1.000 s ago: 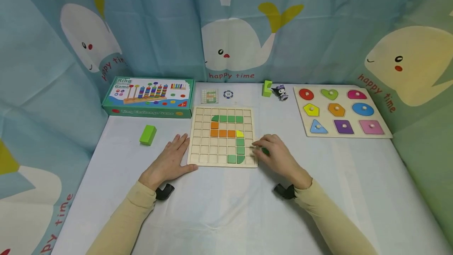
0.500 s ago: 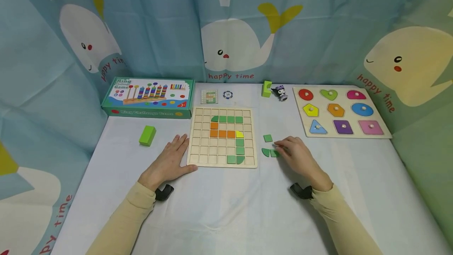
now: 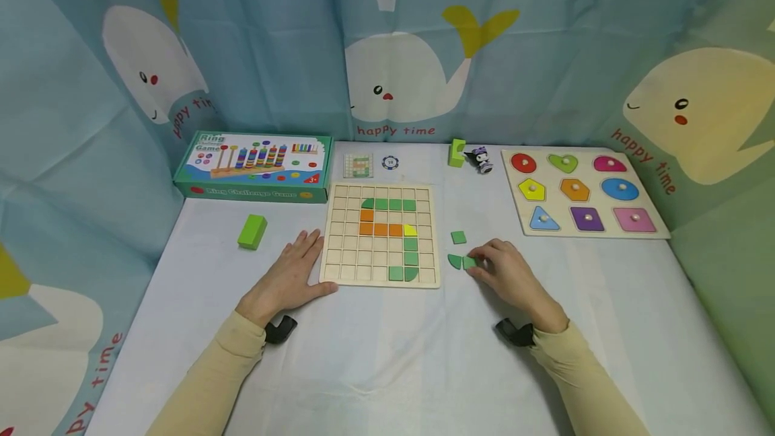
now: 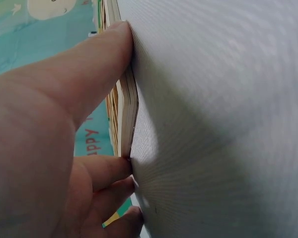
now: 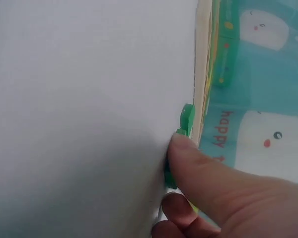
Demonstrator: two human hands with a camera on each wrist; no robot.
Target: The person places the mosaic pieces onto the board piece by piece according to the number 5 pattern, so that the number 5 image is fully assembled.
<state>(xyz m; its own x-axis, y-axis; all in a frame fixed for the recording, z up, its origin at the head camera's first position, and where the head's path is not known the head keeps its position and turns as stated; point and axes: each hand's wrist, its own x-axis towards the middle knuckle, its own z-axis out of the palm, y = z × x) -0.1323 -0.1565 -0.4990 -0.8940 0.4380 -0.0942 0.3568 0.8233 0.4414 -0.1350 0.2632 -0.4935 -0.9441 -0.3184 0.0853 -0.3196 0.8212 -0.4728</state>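
A square wooden grid board (image 3: 351, 247) lies mid-table, with green, orange and yellow tiles set in a winding line across its cells. My left hand (image 3: 287, 274) rests flat at its lower left corner, fingers straight along the left side and thumb on the front edge, also visible against the board's edge (image 4: 129, 109) in the left wrist view. To the right of the board, my right hand (image 3: 511, 278) pinches a green square tile (image 3: 469, 262) at the table surface. Touching or nearly touching that tile is a green quarter-round tile (image 3: 455, 261). Another green square tile (image 3: 458, 237) lies just behind.
A ring game box (image 3: 254, 167) stands back left, a green block (image 3: 252, 231) before it. Behind the board are a small pattern card (image 3: 358, 165) and a round chip (image 3: 390, 163). A green notched block (image 3: 457, 153), a figurine (image 3: 481, 159) and a shape puzzle (image 3: 560, 207) sit back right.
My right hand has moved right from the board's edge to the loose green tiles, uncovering them, and its fingers have closed on one. My left hand has stayed in place.
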